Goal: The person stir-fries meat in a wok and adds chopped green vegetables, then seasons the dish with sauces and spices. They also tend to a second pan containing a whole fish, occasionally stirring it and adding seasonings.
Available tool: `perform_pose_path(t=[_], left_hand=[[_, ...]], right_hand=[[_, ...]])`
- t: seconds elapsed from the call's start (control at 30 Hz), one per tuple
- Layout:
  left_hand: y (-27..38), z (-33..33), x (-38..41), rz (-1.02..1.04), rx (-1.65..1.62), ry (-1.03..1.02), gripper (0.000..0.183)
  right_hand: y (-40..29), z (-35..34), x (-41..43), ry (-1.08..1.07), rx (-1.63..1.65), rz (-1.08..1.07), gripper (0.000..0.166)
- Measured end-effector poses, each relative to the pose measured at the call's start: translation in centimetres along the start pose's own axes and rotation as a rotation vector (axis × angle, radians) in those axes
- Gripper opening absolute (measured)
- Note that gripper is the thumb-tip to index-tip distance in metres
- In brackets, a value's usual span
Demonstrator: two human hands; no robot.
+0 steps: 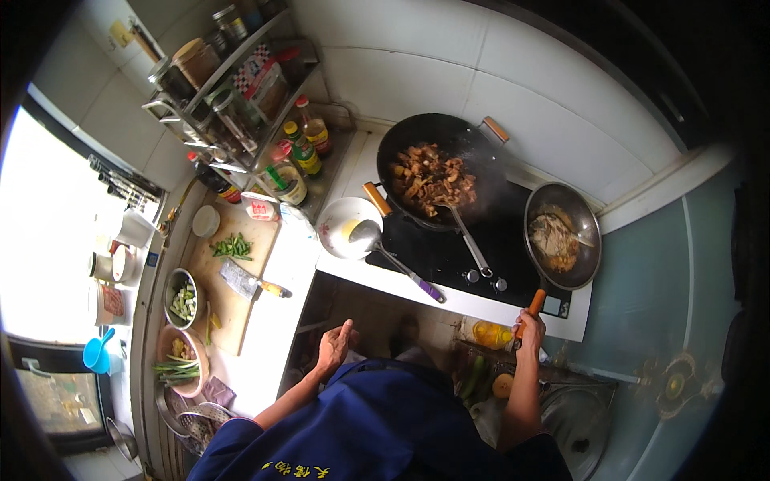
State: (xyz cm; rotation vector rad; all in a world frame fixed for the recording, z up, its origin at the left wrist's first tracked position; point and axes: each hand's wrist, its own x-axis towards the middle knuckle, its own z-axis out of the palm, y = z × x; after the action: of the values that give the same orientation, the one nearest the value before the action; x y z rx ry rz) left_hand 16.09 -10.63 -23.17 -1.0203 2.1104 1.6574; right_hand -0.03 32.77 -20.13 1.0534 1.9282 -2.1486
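My right hand (530,330) grips the orange handle of a frying pan (579,204), which holds a pale fish-like piece and browned bits. My left hand (335,346) hangs in front of the counter, thumb out and holding nothing. On the black cooktop (409,255), a large wok (415,129) contains browned chunks of food (442,177) under faint steam. A metal spatula (469,240) leans in the wok, its handle over the cooktop. Left of the wok, a ladle (391,255) with a purple grip rests its bowl in a white bowl (329,210).
A cutting board (255,240) at left bears a cleaver (240,279) and chopped greens (231,246). Beside it stand a metal bowl (172,282) and a pink bowl (203,379) of vegetables. Sauce bottles (305,153) line the corner below a rack (240,51). A glass panel (637,288) is at right.
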Motion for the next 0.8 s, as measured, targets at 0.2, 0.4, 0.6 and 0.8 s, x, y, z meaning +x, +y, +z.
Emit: perform_pose_path(t=[0.2,0.4,0.6,0.8], left_hand=[[-0.4,-0.8,2.6,0.020,-0.057,0.098,0.045],[-3.2,-4.4,8.9,0.138,-0.193,0.216,0.028],[3.0,-10.0,12.7,0.081,-0.167,0.217,0.037],[4.2,-13.4,15.3,0.122,-0.158,0.175,0.056]], right_hand=[[1.2,-1.4,0.4,0.179,-0.254,-0.207,0.041],[-2.7,3.4,-8.6,0.529,-0.557,-0.893,0.029],[0.5,16.7,-15.9,-0.082,-0.563,-0.709,0.025],[5.2,26.1,-16.2,-0.491,-0.636,-0.452,0.032]])
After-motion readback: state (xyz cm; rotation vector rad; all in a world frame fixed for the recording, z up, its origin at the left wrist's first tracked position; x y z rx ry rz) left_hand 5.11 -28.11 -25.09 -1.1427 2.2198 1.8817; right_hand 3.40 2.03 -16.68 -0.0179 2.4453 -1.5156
